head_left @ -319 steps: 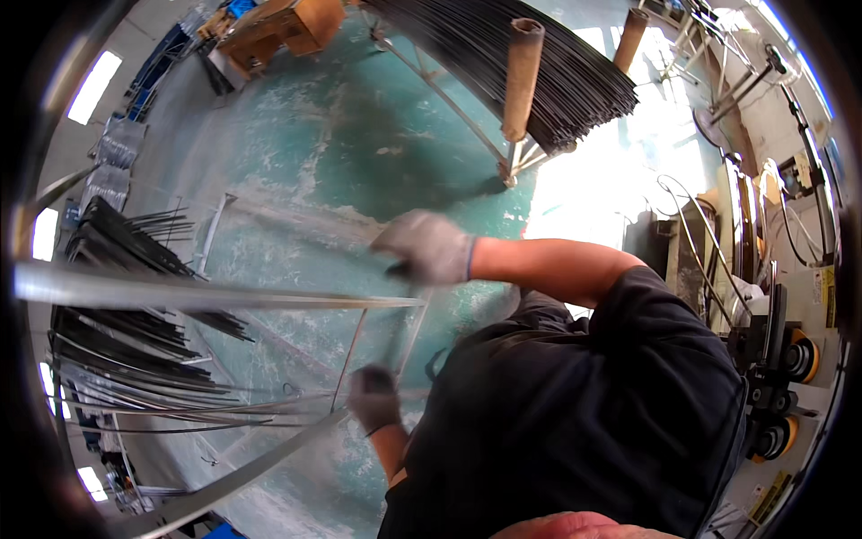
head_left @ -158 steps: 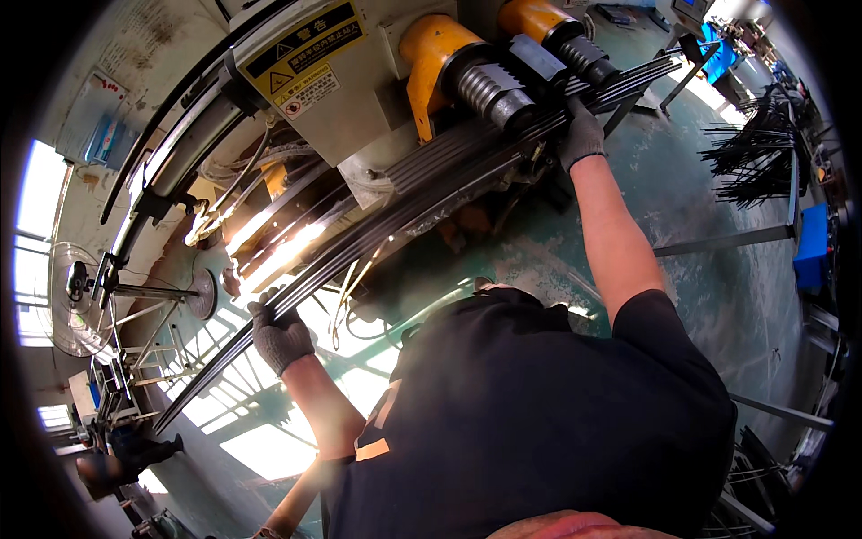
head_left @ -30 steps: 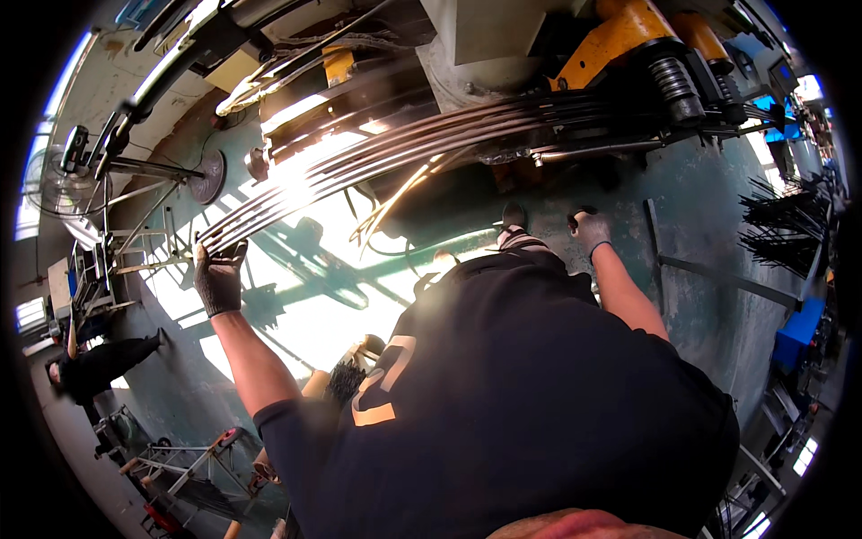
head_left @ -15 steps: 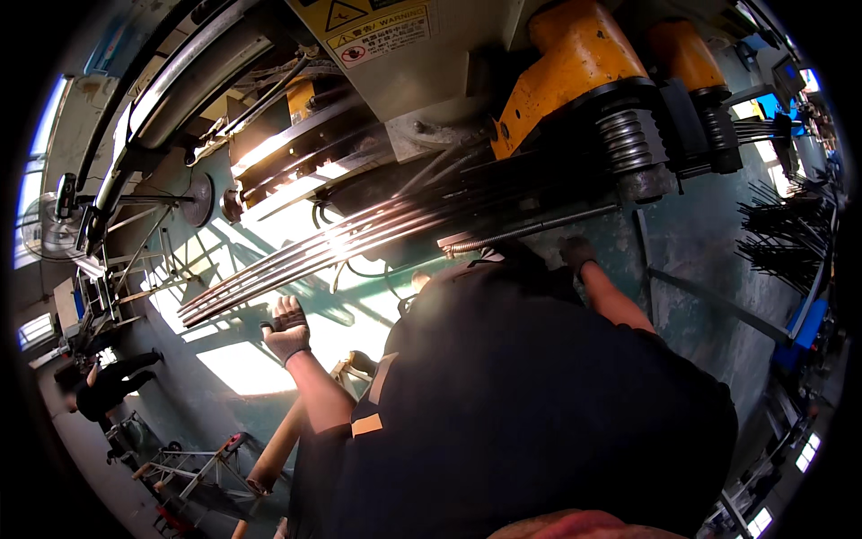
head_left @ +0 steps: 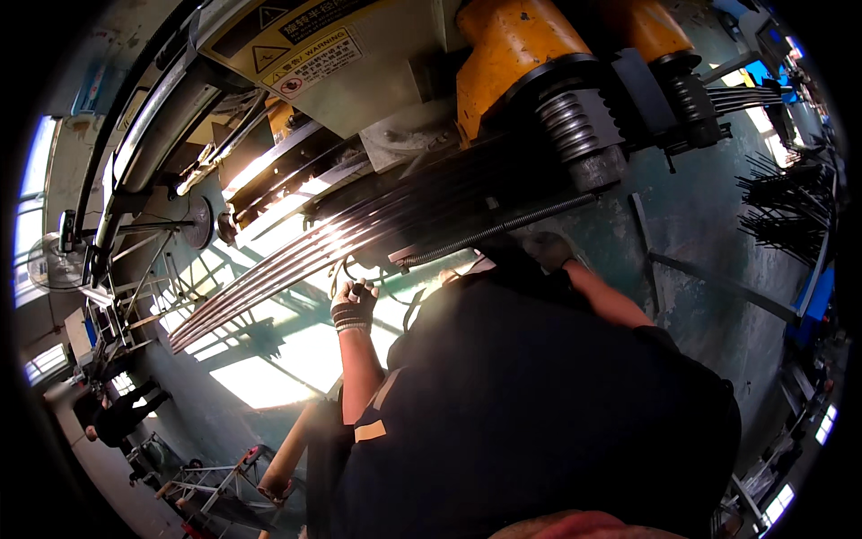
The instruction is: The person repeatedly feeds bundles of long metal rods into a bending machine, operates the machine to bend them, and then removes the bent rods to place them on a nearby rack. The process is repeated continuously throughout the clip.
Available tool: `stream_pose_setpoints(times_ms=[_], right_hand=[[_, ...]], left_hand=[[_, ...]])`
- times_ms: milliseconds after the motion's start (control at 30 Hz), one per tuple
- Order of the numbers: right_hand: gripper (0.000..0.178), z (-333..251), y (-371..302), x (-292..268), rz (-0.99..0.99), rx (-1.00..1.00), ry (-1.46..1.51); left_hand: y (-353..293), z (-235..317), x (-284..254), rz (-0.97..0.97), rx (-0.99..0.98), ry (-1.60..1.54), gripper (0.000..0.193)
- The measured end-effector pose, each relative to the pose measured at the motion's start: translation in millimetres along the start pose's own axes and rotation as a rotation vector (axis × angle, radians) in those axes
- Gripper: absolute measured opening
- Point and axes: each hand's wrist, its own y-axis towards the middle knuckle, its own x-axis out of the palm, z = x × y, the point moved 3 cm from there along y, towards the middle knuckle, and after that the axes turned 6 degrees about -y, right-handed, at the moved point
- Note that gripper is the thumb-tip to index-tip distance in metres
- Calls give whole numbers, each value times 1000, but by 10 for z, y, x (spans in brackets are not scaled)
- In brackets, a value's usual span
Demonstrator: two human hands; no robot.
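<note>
My left hand [head_left: 354,307], in a striped glove with bare fingertips, is raised just below a bundle of long metal rods [head_left: 296,256]. Its fingers are curled in. Whether anything is inside them is hidden. My right hand [head_left: 549,251], in a dark glove, reaches out in shadow beyond my dark-clothed body, near a long spring-wound rod [head_left: 503,232]. Blur and shade hide its fingers. The metal rods slant from the lower left up under the machine, catching bright sunlight midway.
Orange machine arms [head_left: 521,54] with a thick coil [head_left: 575,126] overhang the rods. A grey housing [head_left: 359,81] bears warning labels. A cardboard tube [head_left: 287,454] leans at lower left. Another person [head_left: 121,416] is far left. Dark rods [head_left: 781,202] are stacked at right.
My left hand has moved right, toward my body, and its spread fingers have curled. My right hand has shifted slightly left. The view has turned, so the machine appears farther left.
</note>
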Motion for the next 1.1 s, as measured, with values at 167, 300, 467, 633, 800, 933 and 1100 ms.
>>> stream_pose_setpoints(times_ms=[167, 300, 467, 633, 800, 933, 1100], right_hand=[[40, -381, -918, 144, 89, 265, 192], [36, -577, -1441, 12, 183, 203, 165], [35, -595, -1747, 125, 250, 250, 186], [36, -655, -1695, 42, 273, 236, 266], [46, -522, -1511, -376, 385, 172, 249], [48, -599, -1561, -1072, 604, 126, 520], [42, -377, -1471, -1785, 882, -58, 1157]], left_hand=[[-75, 93, 245, -74, -143, 49, 34], [835, -612, -892, -403, -256, 231, 27], [535, -1084, -742, -903, 564, 1486, 12], [90, -1015, -403, -774, -146, 357, 10], [-884, -390, 471, -522, -132, 197, 27], [-753, 62, 564, -647, 168, 243, 17], [-1954, 519, 1694, -328, 242, -153, 32]])
